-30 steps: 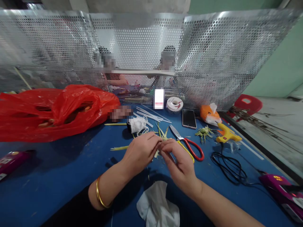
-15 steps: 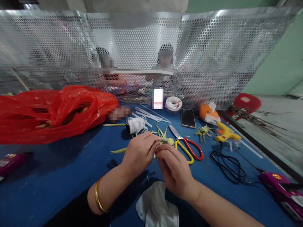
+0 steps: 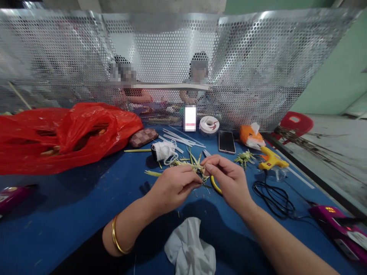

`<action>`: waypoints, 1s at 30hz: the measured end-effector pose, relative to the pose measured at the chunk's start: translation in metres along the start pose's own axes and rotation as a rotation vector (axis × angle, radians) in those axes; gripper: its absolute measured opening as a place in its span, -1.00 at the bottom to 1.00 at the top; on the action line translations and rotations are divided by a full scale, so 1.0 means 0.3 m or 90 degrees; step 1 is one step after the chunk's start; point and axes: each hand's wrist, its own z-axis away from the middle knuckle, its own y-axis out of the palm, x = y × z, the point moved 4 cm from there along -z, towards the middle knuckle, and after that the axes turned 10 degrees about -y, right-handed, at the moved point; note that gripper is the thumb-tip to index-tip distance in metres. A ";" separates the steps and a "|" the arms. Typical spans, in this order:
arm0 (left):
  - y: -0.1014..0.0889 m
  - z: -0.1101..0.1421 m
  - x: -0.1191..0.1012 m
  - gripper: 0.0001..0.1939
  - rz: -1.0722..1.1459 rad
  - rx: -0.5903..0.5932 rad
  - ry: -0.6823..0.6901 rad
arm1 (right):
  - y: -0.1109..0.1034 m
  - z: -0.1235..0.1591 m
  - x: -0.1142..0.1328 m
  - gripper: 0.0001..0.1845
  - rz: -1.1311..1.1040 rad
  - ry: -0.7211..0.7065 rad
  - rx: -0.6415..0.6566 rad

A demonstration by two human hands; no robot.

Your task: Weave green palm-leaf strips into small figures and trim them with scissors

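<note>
The right hand point(image 3: 229, 181) pinches yellow-green strips point(image 3: 197, 166); the left hand point(image 3: 174, 187) curls, its grip hidden. A red plastic bag point(image 3: 126, 121) holds indistinct brown pieces point(image 3: 96, 132).

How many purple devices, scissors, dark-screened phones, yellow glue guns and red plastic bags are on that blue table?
Purple devices: 2
Scissors, partly hidden: 1
Dark-screened phone: 1
Yellow glue gun: 1
Red plastic bag: 1
Total: 6
</note>
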 end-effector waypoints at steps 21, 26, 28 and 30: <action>-0.024 0.001 0.055 -0.83 -0.004 -0.165 -0.193 | 0.102 0.082 0.028 -0.83 0.144 -0.219 0.127; -0.001 0.001 0.059 -0.80 0.005 -0.144 -0.201 | 0.106 0.083 -0.034 -0.83 -0.058 -0.048 0.074; 0.006 0.001 0.061 -0.81 0.007 -0.157 -0.201 | 0.113 0.089 -0.040 -0.82 -0.054 -0.027 0.073; 0.010 0.002 0.059 -0.82 0.014 -0.169 -0.194 | 0.119 0.093 -0.029 -0.81 0.006 -0.054 0.102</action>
